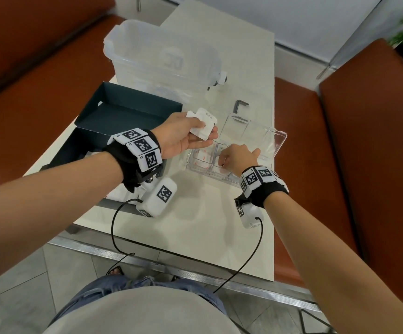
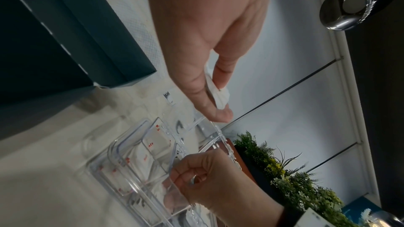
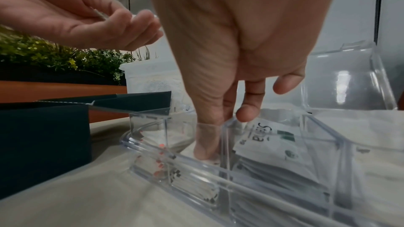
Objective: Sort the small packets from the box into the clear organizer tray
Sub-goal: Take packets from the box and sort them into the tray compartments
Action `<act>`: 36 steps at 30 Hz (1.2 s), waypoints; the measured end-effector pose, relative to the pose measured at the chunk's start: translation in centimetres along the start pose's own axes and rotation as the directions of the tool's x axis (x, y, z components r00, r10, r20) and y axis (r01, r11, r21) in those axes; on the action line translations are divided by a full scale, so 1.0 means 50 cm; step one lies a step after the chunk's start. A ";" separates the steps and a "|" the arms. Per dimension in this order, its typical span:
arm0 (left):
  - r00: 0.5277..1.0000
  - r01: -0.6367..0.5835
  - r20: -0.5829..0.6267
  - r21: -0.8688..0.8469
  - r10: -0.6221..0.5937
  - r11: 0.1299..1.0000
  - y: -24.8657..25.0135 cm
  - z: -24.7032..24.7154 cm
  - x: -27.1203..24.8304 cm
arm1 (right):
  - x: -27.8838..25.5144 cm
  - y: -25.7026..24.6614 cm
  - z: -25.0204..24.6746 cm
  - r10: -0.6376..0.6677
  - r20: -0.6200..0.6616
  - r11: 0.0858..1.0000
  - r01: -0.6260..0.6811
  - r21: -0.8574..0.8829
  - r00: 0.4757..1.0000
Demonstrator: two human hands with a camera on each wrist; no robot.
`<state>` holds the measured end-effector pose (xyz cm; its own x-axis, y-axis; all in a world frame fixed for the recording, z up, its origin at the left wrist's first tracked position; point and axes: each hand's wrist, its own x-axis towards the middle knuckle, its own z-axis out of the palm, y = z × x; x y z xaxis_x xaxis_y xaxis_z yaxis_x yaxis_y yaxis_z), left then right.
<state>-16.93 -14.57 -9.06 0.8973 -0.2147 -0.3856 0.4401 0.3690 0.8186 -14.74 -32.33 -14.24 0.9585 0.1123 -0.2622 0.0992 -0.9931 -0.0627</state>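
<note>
Packets going into the tray, more waiting in the left hand.
Spare packets (image 1: 201, 124) sit pinched in the left hand (image 1: 183, 138), just above & behind the tray (image 1: 276, 150) on the desk (image 1: 195, 225). Right hand (image 1: 238, 156) is nearer: fingers (image 3: 206, 144) curled down into a front compartment, pressing packets there; grasp itself can't be told. Dark box (image 1: 113, 131) lies left of the tray.

Two hands, one dark box (image 1: 125, 112), one clear organizer tray (image 1: 277, 145), one frosted plastic tub (image 1: 147, 56), several white packets (image 1: 204, 124) (exact number unclear)
</note>
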 end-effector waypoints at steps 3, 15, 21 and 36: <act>1.000 0.020 0.011 -0.034 -0.020 0.999 0.002 0.001 -0.001 | -0.001 0.001 -0.014 -0.008 0.014 1.000 0.008 0.011 1.000; 0.996 0.052 0.068 0.072 -0.057 0.996 0.003 0.002 0.003 | -0.048 0.000 -0.139 -0.012 -0.399 0.827 0.234 0.511 0.917; 0.991 -0.091 0.117 0.234 0.065 0.968 0.002 0.027 0.017 | -0.061 0.009 -0.158 -0.020 -0.116 0.654 0.101 0.750 0.993; 0.953 -0.185 0.302 0.557 0.010 0.809 0.017 0.098 0.047 | -0.113 0.112 -0.174 -0.041 0.020 0.712 0.015 0.702 0.999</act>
<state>-14.62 -19.22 -7.19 0.8498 -0.4738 -0.2310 0.1716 -0.1658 0.9711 -17.27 -38.83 -4.75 0.9480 0.1539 -0.2787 -0.1024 -0.6814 -0.7247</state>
